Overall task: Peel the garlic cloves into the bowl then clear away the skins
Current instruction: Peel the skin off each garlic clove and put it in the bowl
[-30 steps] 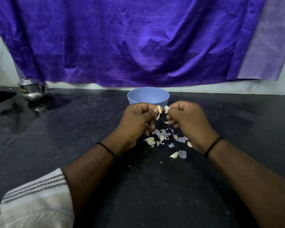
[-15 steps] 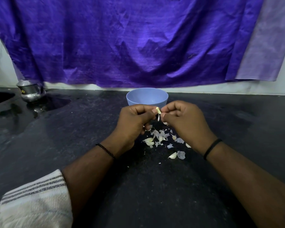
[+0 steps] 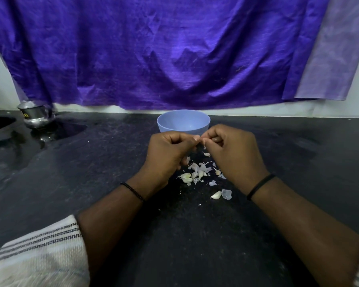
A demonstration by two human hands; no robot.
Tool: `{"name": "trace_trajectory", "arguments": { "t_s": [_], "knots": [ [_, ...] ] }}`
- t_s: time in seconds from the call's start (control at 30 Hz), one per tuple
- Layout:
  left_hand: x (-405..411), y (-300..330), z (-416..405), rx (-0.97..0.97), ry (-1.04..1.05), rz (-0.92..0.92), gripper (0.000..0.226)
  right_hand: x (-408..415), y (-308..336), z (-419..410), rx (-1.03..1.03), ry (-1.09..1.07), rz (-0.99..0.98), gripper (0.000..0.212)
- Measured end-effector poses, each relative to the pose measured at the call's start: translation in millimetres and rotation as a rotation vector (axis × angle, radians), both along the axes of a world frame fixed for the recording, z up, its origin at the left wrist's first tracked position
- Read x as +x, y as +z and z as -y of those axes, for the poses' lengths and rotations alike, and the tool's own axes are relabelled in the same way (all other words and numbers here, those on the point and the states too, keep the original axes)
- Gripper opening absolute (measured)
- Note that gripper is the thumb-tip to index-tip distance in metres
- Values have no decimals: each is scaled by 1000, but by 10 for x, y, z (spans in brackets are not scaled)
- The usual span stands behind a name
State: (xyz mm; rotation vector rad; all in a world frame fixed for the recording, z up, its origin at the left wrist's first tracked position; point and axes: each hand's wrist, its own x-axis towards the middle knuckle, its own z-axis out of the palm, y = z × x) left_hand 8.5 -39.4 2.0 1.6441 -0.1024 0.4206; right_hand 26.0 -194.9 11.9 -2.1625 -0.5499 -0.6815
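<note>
Domestic kitchen. A dark polished stone countertop (image 3: 75, 175) fills the lower field and meets a pale wall at 12 o'clock. At 10 o'clock a steel pot (image 3: 36, 117) stands in a wet patch beside a dark recess that may be a sink. A blue bowl (image 3: 183, 121) and scattered garlic skins (image 3: 197, 172) lie at centre. Purple cloth (image 3: 153, 52) hangs over the wall.

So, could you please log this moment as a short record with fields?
left hand: pinches a garlic clove at the fingertips
right hand: pinches the same clove
bowl: blue, upright, just beyond the hands; contents not visible
skins: scattered on the black counter below the hands
steel pot: far left
</note>
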Motion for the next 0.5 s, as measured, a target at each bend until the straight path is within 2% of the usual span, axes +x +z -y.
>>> {"name": "trace_trajectory", "arguments": {
  "t_s": [0.23, 0.4, 0.5],
  "knots": [
    [6, -18, 10, -34, 13, -30, 15, -31, 11, -28, 67, -31, -116, 9],
    [-25, -37, 56, 69, 61, 32, 12, -77, -2, -70, 124, -64, -166, 10],
    [-43, -46, 72, 204, 94, 97, 10, -92, -1, -68, 142, -85, -185, 11]
  ]
}}
